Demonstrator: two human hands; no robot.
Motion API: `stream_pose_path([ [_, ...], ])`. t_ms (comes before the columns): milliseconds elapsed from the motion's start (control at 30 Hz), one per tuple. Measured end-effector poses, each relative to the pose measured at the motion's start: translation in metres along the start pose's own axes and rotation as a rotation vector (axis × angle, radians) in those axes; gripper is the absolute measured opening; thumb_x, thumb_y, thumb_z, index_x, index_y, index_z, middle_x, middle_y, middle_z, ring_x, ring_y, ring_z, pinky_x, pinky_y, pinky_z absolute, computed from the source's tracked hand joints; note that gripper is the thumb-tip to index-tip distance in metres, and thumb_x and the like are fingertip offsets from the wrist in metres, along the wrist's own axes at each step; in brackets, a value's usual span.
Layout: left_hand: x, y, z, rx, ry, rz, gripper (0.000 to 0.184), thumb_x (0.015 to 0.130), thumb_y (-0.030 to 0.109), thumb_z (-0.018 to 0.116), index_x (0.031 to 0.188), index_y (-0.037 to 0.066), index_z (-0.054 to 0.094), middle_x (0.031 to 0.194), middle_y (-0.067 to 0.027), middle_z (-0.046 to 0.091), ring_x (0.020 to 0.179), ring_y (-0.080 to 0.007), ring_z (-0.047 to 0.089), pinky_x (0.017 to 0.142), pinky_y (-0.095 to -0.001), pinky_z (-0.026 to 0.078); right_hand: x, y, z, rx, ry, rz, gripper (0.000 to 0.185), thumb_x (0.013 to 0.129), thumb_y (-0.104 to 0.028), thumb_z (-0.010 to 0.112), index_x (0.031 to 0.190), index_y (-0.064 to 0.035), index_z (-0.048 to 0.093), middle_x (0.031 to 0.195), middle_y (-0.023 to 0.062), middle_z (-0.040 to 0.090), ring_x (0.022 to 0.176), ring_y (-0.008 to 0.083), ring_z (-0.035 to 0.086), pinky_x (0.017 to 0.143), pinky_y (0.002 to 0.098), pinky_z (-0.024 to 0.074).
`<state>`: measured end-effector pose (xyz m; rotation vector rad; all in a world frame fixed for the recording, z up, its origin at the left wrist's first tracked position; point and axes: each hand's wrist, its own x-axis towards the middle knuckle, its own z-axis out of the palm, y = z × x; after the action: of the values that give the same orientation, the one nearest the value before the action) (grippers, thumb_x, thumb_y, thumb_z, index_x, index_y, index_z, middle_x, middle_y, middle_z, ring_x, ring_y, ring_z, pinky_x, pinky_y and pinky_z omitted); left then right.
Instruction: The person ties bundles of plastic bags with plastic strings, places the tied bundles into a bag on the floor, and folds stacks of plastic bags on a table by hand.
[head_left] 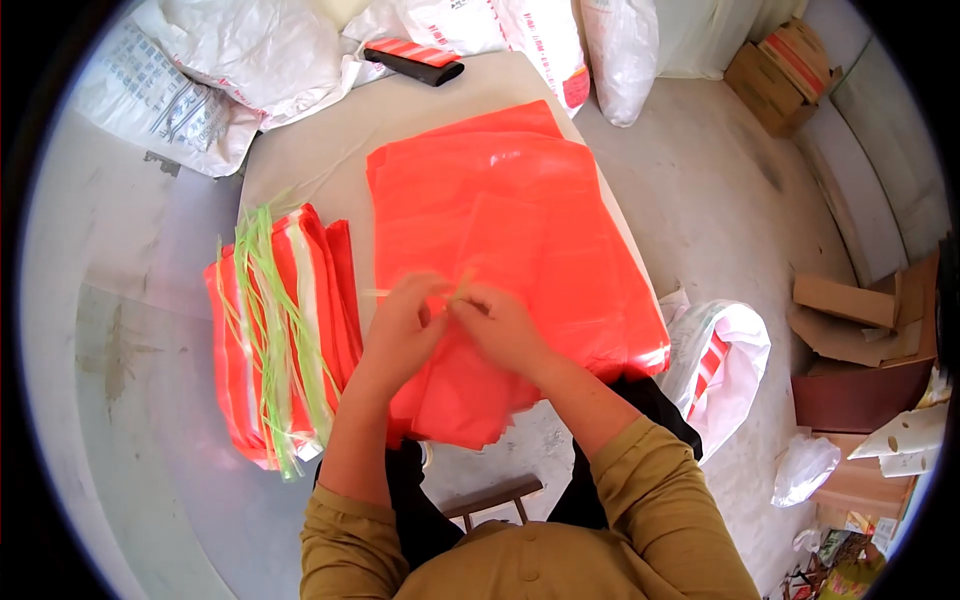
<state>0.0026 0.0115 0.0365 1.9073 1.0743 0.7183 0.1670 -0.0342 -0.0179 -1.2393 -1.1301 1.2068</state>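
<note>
the sheets (pixel 500 230) are plain red, the strands (pixel 264 310) lime green, the bundle (pixel 328 292) striped red and white

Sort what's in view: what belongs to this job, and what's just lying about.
Likely in the job:
pale strip at the left hand and right hand
red plastic beneath them
probably the green strips on the striped stack

Seemingly just lying about:
cardboard box at far right
torn-open carton
clear plastic bag on the floor

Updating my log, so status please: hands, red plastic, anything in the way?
Left hand and right hand together, pinching a pale strip, details blurred. Red plastic layered flat beneath. Nothing seen in the way; green strips lie aside.
</note>
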Motion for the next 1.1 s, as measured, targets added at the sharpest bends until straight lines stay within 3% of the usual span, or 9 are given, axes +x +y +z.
stream_pose_path([
  [133, 0.003, -0.022, 0.003, 0.070, -0.024, -0.028, 0.017, 0.089, 0.003, 0.074, 0.105, -0.001, 0.071, 0.091, -0.0056, 0.067, 0.077, -0.0126, 0.061, 0.072, -0.0281, 0.049, 0.004, -0.002, -0.007, -0.053, -0.045, 0.035, 0.014, 0.103, -0.014, 0.060, 0.102, -0.0017, 0.066, 0.086, 0.0015, 0.060, 0.080, 0.0108, 0.053, 0.073, 0.0300, 0.0458],
  [300, 0.004, -0.044, 0.016, -0.078, 0.027, -0.101, 0.011, 0.094, 0.008, 0.072, 0.101, -0.001, 0.071, 0.086, -0.0023, 0.067, 0.077, -0.0095, 0.060, 0.071, -0.0272, 0.048, 0.005, -0.003, -0.007, -0.079, -0.030, -0.042, 0.013, 0.102, -0.015, 0.061, 0.101, -0.0027, 0.066, 0.085, -0.0008, 0.064, 0.082, 0.0062, 0.057, 0.074, 0.0276, 0.0480],
  [400, 0.004, -0.041, 0.019, -0.210, 0.037, -0.220, 0.011, 0.097, 0.009, 0.070, 0.098, -0.001, 0.070, 0.085, 0.0006, 0.065, 0.078, -0.0072, 0.057, 0.071, -0.0254, 0.047, 0.004, -0.010, -0.001, -0.022, 0.046, 0.053, 0.009, 0.099, -0.008, 0.061, 0.107, -0.0032, 0.063, 0.084, 0.0041, 0.062, 0.077, 0.0149, 0.056, 0.071, 0.0322, 0.0474],
  [533, 0.005, -0.035, 0.015, -0.240, 0.020, -0.310, 0.011, 0.098, 0.010, 0.069, 0.097, -0.001, 0.067, 0.085, 0.0025, 0.063, 0.078, -0.0062, 0.054, 0.072, -0.0239, 0.046, 0.005, -0.005, -0.008, -0.499, -0.008, -0.335, 0.019, 0.090, 0.000, 0.060, 0.109, -0.0044, 0.063, 0.090, 0.0092, 0.062, 0.084, 0.0261, 0.061, 0.073, 0.0371, 0.0507],
  [600, 0.004, -0.037, 0.013, -0.189, -0.029, -0.238, 0.010, 0.099, 0.009, 0.068, 0.098, -0.001, 0.067, 0.086, 0.0025, 0.063, 0.078, -0.0062, 0.054, 0.071, -0.0239, 0.046, 0.006, 0.000, -0.009, -0.694, 0.043, -0.569, 0.021, 0.087, 0.002, 0.060, 0.106, -0.0045, 0.064, 0.095, 0.0109, 0.062, 0.090, 0.0311, 0.062, 0.075, 0.0398, 0.0520],
  [700, 0.002, -0.029, 0.006, -0.101, -0.068, -0.174, 0.009, 0.100, 0.009, 0.067, 0.100, 0.000, 0.066, 0.086, 0.0025, 0.063, 0.079, -0.0061, 0.054, 0.072, -0.0238, 0.046, 0.006, -0.002, -0.011, -0.796, 0.038, -0.518, 0.016, 0.086, 0.002, 0.062, 0.100, -0.0044, 0.066, 0.101, 0.0099, 0.063, 0.096, 0.0314, 0.062, 0.076, 0.0419, 0.0528],
  [800, 0.001, -0.028, 0.004, -0.071, -0.083, -0.146, 0.009, 0.100, 0.009, 0.066, 0.100, 0.000, 0.066, 0.087, 0.0022, 0.063, 0.080, -0.0061, 0.055, 0.073, -0.0238, 0.047, 0.005, -0.001, -0.011, -0.800, 0.020, -0.446, 0.007, 0.086, -0.001, 0.063, 0.091, -0.0033, 0.067, 0.096, 0.0110, 0.063, 0.094, 0.0319, 0.063, 0.077, 0.0424, 0.0522],
  [1000, 0.004, -0.046, 0.006, -0.219, -0.098, -0.211, 0.011, 0.098, 0.011, 0.066, 0.099, 0.000, 0.067, 0.086, -0.0017, 0.066, 0.081, -0.0101, 0.059, 0.075, -0.0280, 0.050, 0.007, -0.018, -0.015, -0.546, -0.216, -0.158, 0.012, 0.093, -0.014, 0.064, 0.088, -0.0039, 0.066, 0.086, 0.0118, 0.064, 0.085, 0.0337, 0.064, 0.074, 0.0449, 0.0512],
  [1100, 0.006, -0.050, 0.001, -0.216, -0.097, -0.227, 0.012, 0.096, 0.012, 0.067, 0.098, 0.000, 0.069, 0.085, -0.0054, 0.069, 0.080, -0.0149, 0.063, 0.075, -0.0312, 0.052, 0.009, -0.003, -0.011, -0.808, -0.129, -0.330, 0.015, 0.093, -0.019, 0.068, 0.085, -0.0060, 0.067, 0.087, 0.0102, 0.065, 0.082, 0.0328, 0.064, 0.070, 0.0440, 0.0517],
])
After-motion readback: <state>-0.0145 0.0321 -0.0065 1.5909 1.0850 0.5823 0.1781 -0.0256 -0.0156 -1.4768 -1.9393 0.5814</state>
